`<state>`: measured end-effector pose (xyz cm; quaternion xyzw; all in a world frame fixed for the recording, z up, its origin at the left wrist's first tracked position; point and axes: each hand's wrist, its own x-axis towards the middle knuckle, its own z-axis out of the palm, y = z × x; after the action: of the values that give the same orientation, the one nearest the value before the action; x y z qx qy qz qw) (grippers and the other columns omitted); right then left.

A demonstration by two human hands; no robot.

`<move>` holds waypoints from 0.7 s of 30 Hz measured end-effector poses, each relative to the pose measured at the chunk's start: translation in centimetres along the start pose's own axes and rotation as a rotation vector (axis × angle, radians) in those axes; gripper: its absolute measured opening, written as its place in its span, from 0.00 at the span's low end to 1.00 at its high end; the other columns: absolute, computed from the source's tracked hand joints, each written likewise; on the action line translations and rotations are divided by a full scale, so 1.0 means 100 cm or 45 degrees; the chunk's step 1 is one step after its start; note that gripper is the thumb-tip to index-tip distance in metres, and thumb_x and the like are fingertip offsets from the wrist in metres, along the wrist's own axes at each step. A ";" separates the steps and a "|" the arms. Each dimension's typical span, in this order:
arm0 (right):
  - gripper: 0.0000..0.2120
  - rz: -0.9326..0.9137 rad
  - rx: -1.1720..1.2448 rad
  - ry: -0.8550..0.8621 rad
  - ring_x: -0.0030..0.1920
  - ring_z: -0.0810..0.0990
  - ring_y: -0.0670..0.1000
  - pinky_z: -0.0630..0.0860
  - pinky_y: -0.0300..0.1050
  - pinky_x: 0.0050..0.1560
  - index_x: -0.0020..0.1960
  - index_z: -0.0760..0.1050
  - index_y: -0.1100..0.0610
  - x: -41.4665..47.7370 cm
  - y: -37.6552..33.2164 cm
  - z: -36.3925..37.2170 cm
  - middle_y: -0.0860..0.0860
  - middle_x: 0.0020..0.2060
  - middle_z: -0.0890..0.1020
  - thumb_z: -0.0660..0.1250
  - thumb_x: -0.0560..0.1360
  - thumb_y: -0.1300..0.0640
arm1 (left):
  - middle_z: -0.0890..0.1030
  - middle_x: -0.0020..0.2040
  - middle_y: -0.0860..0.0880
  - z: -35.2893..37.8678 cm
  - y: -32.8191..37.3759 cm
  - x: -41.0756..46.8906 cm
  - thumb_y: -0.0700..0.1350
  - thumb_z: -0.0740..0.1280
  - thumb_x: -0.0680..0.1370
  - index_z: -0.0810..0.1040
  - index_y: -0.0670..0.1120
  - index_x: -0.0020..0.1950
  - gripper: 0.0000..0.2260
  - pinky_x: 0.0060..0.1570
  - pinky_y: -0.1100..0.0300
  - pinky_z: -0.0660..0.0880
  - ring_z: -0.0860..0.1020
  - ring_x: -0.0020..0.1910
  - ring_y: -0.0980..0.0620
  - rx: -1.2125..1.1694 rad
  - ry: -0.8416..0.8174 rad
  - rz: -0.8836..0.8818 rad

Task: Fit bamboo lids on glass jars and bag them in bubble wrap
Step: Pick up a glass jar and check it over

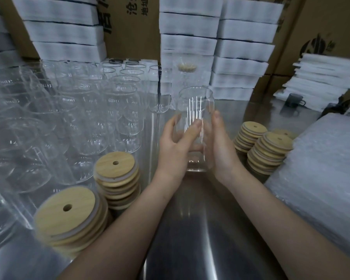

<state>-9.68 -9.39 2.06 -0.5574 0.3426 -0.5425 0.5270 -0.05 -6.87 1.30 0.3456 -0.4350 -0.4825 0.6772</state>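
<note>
A clear glass jar [194, 110] with no lid is held upright above the steel table [190, 229], between both hands. My left hand [175, 147] curls round its left side, thumb across the front. My right hand [220, 146] cups the right side with fingers nearly straight along the glass. Stacks of round bamboo lids with a small hole stand at the near left [66, 214], the left of centre [116, 168] and the right [270, 150]. A pile of bubble wrap bags [321, 178] lies at the right.
Many empty glass jars [89, 118] crowd the left half of the table. One bagged jar with a lid [187, 75] stands behind. White foam packs [242, 49] and cardboard boxes [129, 27] line the back. A dark mug [295, 101] sits far right.
</note>
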 end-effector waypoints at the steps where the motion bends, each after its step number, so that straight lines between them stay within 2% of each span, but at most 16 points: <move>1: 0.27 0.047 0.042 -0.017 0.61 0.78 0.38 0.78 0.42 0.58 0.69 0.67 0.42 0.000 0.000 0.001 0.38 0.59 0.80 0.54 0.72 0.34 | 0.85 0.44 0.56 -0.001 -0.001 0.001 0.50 0.71 0.71 0.69 0.47 0.71 0.29 0.32 0.60 0.80 0.83 0.36 0.57 -0.042 -0.002 -0.048; 2: 0.24 0.096 0.092 -0.031 0.58 0.78 0.35 0.79 0.41 0.56 0.66 0.69 0.42 0.000 0.000 0.001 0.35 0.53 0.82 0.52 0.75 0.35 | 0.85 0.48 0.51 -0.002 -0.002 0.001 0.52 0.71 0.70 0.69 0.46 0.71 0.31 0.31 0.57 0.79 0.82 0.35 0.52 -0.084 -0.004 -0.097; 3: 0.21 0.143 0.151 -0.046 0.55 0.76 0.33 0.79 0.45 0.57 0.64 0.70 0.42 0.002 0.000 0.000 0.35 0.48 0.83 0.48 0.78 0.36 | 0.83 0.53 0.46 -0.003 -0.003 0.001 0.53 0.70 0.70 0.69 0.44 0.71 0.32 0.31 0.57 0.77 0.80 0.36 0.49 -0.121 -0.012 -0.137; 5: 0.20 0.196 0.208 -0.071 0.50 0.73 0.33 0.72 0.53 0.57 0.56 0.72 0.43 0.004 0.001 -0.003 0.36 0.41 0.85 0.43 0.82 0.38 | 0.80 0.63 0.41 -0.005 -0.004 0.001 0.55 0.70 0.71 0.70 0.45 0.72 0.32 0.34 0.59 0.76 0.79 0.40 0.48 -0.137 -0.033 -0.182; 6: 0.20 0.208 0.218 -0.076 0.50 0.76 0.34 0.75 0.51 0.55 0.55 0.71 0.42 0.005 0.001 -0.004 0.36 0.41 0.85 0.43 0.82 0.38 | 0.79 0.65 0.43 -0.006 -0.004 0.001 0.56 0.70 0.72 0.70 0.47 0.72 0.31 0.38 0.60 0.77 0.80 0.44 0.48 -0.121 -0.048 -0.194; 7: 0.20 0.218 0.229 -0.080 0.51 0.80 0.36 0.81 0.46 0.50 0.57 0.72 0.42 0.005 0.002 -0.004 0.37 0.44 0.85 0.43 0.82 0.38 | 0.78 0.67 0.46 -0.006 -0.005 0.001 0.57 0.70 0.72 0.70 0.49 0.72 0.30 0.45 0.59 0.77 0.81 0.49 0.50 -0.099 -0.064 -0.198; 8: 0.21 0.222 0.248 -0.080 0.53 0.82 0.39 0.82 0.42 0.48 0.60 0.72 0.42 0.005 0.002 -0.005 0.39 0.50 0.85 0.44 0.82 0.37 | 0.77 0.68 0.49 -0.007 -0.006 0.002 0.58 0.70 0.72 0.69 0.52 0.73 0.31 0.54 0.58 0.76 0.80 0.57 0.51 -0.073 -0.075 -0.191; 9: 0.22 0.222 0.278 -0.075 0.56 0.83 0.43 0.82 0.43 0.51 0.63 0.72 0.43 0.005 0.002 -0.006 0.42 0.54 0.85 0.46 0.82 0.37 | 0.75 0.70 0.52 -0.007 -0.006 0.001 0.59 0.69 0.72 0.67 0.55 0.74 0.31 0.62 0.56 0.73 0.77 0.64 0.53 -0.048 -0.080 -0.173; 11: 0.22 0.222 0.343 -0.068 0.59 0.82 0.49 0.80 0.51 0.55 0.66 0.72 0.46 0.004 0.000 -0.005 0.47 0.58 0.83 0.49 0.81 0.37 | 0.69 0.74 0.55 -0.005 -0.003 0.000 0.59 0.68 0.75 0.63 0.60 0.75 0.29 0.70 0.53 0.67 0.69 0.71 0.56 0.020 -0.080 -0.106; 14: 0.22 0.218 0.385 -0.016 0.55 0.84 0.58 0.82 0.58 0.48 0.70 0.66 0.46 0.004 0.000 -0.001 0.54 0.60 0.82 0.54 0.80 0.38 | 0.68 0.75 0.52 -0.001 0.004 -0.003 0.46 0.65 0.80 0.67 0.57 0.73 0.21 0.70 0.54 0.69 0.68 0.73 0.55 0.079 0.020 0.074; 17: 0.25 0.094 0.148 0.136 0.55 0.83 0.62 0.79 0.69 0.53 0.70 0.65 0.46 0.003 0.005 0.002 0.57 0.60 0.81 0.60 0.77 0.37 | 0.73 0.71 0.52 0.001 0.007 -0.004 0.40 0.62 0.82 0.70 0.50 0.72 0.19 0.63 0.68 0.71 0.72 0.66 0.63 0.180 0.120 0.151; 19: 0.32 -0.012 -0.050 0.224 0.57 0.83 0.57 0.79 0.65 0.56 0.72 0.63 0.48 0.000 0.006 0.006 0.54 0.62 0.80 0.64 0.74 0.35 | 0.74 0.69 0.56 0.005 0.009 -0.005 0.45 0.63 0.82 0.68 0.50 0.74 0.20 0.61 0.69 0.72 0.73 0.66 0.62 0.219 0.115 0.092; 21: 0.36 -0.103 -0.156 0.249 0.61 0.80 0.51 0.78 0.60 0.61 0.75 0.62 0.50 -0.004 0.006 0.011 0.52 0.66 0.77 0.64 0.72 0.34 | 0.71 0.71 0.56 0.008 0.010 -0.008 0.57 0.64 0.79 0.62 0.52 0.77 0.28 0.69 0.57 0.69 0.70 0.71 0.56 0.254 0.093 0.020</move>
<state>-8.58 -8.93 1.51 -0.5463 0.4021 -0.5931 0.4336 -0.59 -5.86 2.33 0.4253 -0.4585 -0.4186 0.6585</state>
